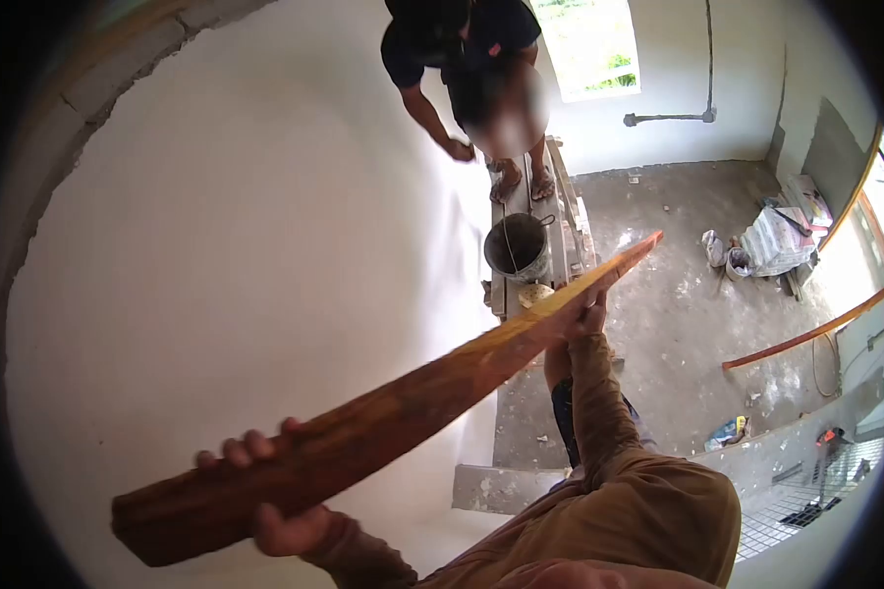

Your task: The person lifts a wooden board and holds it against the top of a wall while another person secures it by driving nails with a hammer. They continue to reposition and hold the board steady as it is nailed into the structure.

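— Item one?
— Wooden board (393, 422), long and reddish-brown. It is held up in front of the white wall (216, 245), with its long axis running from lower left to upper right.

— Holders?
— Both hands. The left hand (275, 491) is closed around the near, thick end, its fingers (246, 450) curled over the top edge and the thumb underneath. The right hand (587, 316) is at full reach of a brown sleeve and closed on the underside close to the far tip.

— Relation of board to hands?
— It spans the two of them. The left hand is the nearer to the body and the right the farther. The tip sticks out just past the right hand, up and to the right.

— Beyond the board?
— Bucket (517, 247), dark and round, standing on the scaffold planks (560, 196) just beyond the far tip.

— Further out?
— A co-worker (432, 39) in a dark shirt stands on the same planks past the bucket, one hand at the wall. Below is the concrete floor (678, 324), with a few bundles lying on it. There is a bright window (589, 44) in the end wall.
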